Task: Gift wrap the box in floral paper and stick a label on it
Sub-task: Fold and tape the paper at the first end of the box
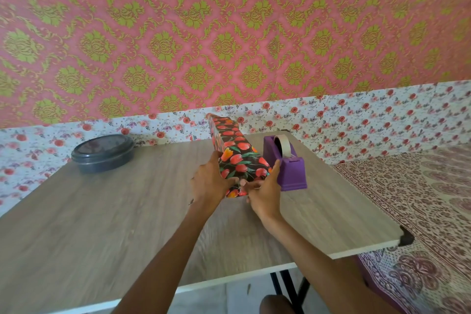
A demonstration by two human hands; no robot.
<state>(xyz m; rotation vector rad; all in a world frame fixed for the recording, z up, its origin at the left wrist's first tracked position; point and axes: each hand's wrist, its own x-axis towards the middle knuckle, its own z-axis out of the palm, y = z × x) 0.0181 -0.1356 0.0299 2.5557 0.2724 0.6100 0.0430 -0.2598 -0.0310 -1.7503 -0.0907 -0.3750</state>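
Your box (235,150) lies on the wood-grain table (127,211), a little right of its middle, with its long side running away from you toward the wall (229,33). It is covered in floral paper (239,160), black and printed with red and orange tulips and green leaves. Your left hand (209,181) holds the near end from the left, thumb lying up along the box's left edge and fingers curled over onto the end face. Your right hand (265,194) meets it from the right: its fingers (251,186) are bent in against the folded paper at the near end, close to the left hand's fingertips, and its thumb (275,168) stands up against the box's right side. Whether those right fingers pinch a flap or only press it, you cannot tell, as the fold is hidden behind them. Just beside the box on the right stands a purple tape dispenser (290,173) with a pale roll of tape (283,144) in it; your right thumb sits between the two. A dark round lidded container (103,153) rests well apart at the far left of the table. The wall is pink with green damask motifs, and a white band of rose-print paper (382,120) runs below it. A maroon-patterned bedcover (420,199) lies right of the table.
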